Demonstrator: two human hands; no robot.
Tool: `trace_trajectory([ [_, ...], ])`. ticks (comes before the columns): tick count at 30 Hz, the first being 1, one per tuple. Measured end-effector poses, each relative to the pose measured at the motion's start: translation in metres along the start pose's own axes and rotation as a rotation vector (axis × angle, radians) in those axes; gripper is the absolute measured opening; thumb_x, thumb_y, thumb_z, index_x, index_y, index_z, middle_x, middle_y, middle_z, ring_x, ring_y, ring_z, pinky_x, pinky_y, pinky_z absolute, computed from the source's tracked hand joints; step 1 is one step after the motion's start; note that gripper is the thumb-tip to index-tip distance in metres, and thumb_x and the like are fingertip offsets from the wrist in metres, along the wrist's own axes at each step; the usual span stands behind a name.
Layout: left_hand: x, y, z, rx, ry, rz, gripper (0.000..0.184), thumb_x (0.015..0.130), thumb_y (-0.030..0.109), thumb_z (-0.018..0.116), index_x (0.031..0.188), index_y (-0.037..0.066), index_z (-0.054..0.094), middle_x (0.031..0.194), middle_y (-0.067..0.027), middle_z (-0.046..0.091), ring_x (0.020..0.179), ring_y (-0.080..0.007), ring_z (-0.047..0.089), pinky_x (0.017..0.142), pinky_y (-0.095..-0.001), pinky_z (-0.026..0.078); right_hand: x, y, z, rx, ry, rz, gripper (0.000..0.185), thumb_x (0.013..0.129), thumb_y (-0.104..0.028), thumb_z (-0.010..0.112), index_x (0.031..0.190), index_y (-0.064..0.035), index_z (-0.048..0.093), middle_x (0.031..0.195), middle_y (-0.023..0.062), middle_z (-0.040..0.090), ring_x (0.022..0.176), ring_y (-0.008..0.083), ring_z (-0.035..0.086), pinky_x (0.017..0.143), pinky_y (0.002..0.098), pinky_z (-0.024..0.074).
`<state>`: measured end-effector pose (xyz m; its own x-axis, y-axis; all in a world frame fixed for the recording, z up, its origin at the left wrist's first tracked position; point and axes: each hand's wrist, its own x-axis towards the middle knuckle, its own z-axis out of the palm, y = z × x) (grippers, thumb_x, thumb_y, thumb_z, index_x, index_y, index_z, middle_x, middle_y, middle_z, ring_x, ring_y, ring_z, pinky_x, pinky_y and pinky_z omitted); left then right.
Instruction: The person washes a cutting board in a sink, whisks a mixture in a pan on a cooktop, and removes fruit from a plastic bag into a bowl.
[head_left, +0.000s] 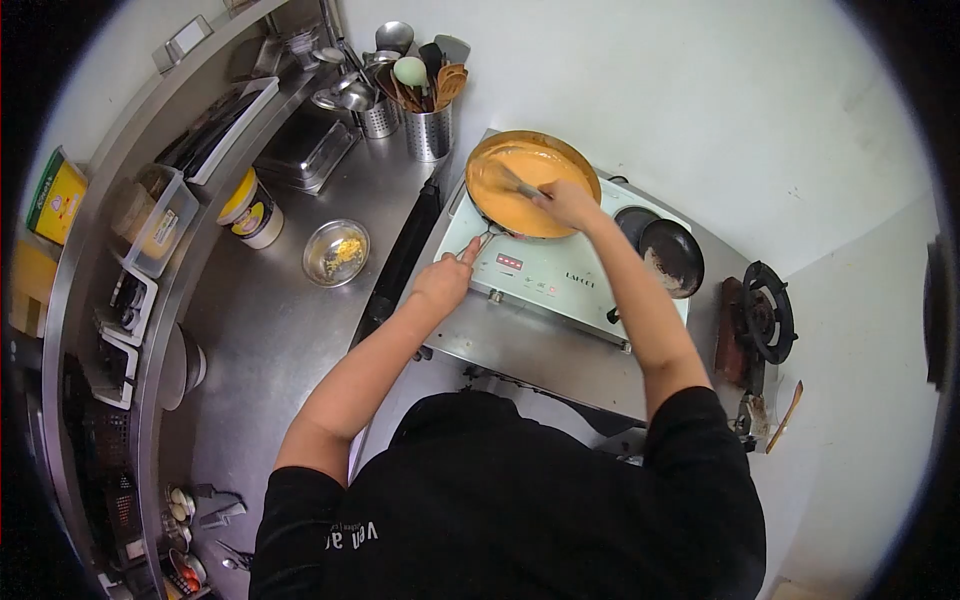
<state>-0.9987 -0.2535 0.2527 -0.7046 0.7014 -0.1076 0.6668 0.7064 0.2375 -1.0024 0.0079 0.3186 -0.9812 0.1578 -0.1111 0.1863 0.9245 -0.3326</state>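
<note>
A wide pan (583, 155) of smooth orange sauce (540, 160) sits on the left side of a white induction cooktop (520, 285). My left hand (443, 280) is closed around the pan's metal handle (487, 238), at the near left of the rim. Over the sauce, my right hand (568, 205) grips a whisk (522, 188) by its handle. The whisk's head dips into the sauce on the pan's left side and looks blurred. A small black frying pan (672, 258) rests on the cooktop's right side, beyond my right forearm.
On the steel counter at left stand a metal bowl (336, 253) with yellow bits, a yellow-lidded tub (252, 210) and a utensil holder (429, 134). A curved shelf (150, 390) runs along the far left. A gas burner ring (768, 312) stands at right.
</note>
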Motion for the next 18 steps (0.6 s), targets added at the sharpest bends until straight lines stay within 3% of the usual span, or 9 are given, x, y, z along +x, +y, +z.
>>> trace_trajectory([
  [3,-0.002,0.001,-0.003,-0.022,-0.001,-0.02,0.059,0.092,0.023,0.045,0.145,0.017,0.02,0.095,-0.0233,0.06,0.082,-0.0383,0.063,0.073,-0.0461,0.052,-0.003,0.001,0.014,0.031,0.03,-0.027,0.032,0.085,-0.03,0.058,0.103,-0.0047,0.065,0.094,0.0207,0.064,0.089,0.0356,0.062,0.08,0.0424,0.0469],
  [6,0.002,-0.006,-0.002,-0.009,0.014,-0.019,0.059,0.092,0.023,0.046,0.145,0.017,0.02,0.095,-0.0232,0.06,0.082,-0.0379,0.063,0.073,-0.0459,0.052,-0.04,0.005,-0.005,-0.014,-0.061,-0.18,0.036,0.085,-0.029,0.058,0.109,-0.0033,0.063,0.093,0.0219,0.064,0.087,0.0362,0.062,0.077,0.0401,0.0474],
  [8,-0.001,-0.004,0.0,0.004,0.005,-0.013,0.058,0.092,0.023,0.046,0.145,0.018,0.021,0.095,-0.0226,0.06,0.082,-0.0374,0.064,0.073,-0.0459,0.052,-0.041,0.0,-0.006,-0.032,-0.109,-0.123,0.036,0.086,-0.03,0.057,0.108,-0.0028,0.063,0.092,0.0221,0.064,0.087,0.035,0.062,0.076,0.0397,0.0477],
  [12,-0.003,-0.003,0.001,-0.002,0.036,-0.025,0.058,0.092,0.024,0.046,0.144,0.02,0.022,0.095,-0.0218,0.06,0.082,-0.0372,0.064,0.073,-0.046,0.052,0.005,-0.003,0.017,0.013,0.003,0.036,0.031,0.085,-0.029,0.058,0.101,-0.0048,0.065,0.09,0.0207,0.065,0.086,0.0346,0.063,0.075,0.0407,0.0478],
  [15,0.0,-0.002,-0.005,0.014,-0.022,-0.046,0.061,0.091,0.022,0.048,0.145,0.022,0.021,0.096,-0.0213,0.06,0.083,-0.0375,0.064,0.074,-0.046,0.052,-0.034,-0.005,0.02,-0.127,0.113,-0.153,0.025,0.083,-0.027,0.058,0.099,-0.0095,0.065,0.084,0.0177,0.065,0.08,0.0334,0.064,0.07,0.044,0.0494],
  [18,-0.001,-0.004,-0.001,-0.008,-0.002,-0.024,0.061,0.091,0.021,0.048,0.145,0.021,0.02,0.097,-0.0214,0.06,0.084,-0.0373,0.064,0.074,-0.0451,0.052,-0.03,-0.019,-0.007,-0.318,0.021,-0.115,0.023,0.082,-0.026,0.058,0.097,-0.0106,0.065,0.082,0.0156,0.066,0.078,0.0319,0.064,0.068,0.0439,0.0507],
])
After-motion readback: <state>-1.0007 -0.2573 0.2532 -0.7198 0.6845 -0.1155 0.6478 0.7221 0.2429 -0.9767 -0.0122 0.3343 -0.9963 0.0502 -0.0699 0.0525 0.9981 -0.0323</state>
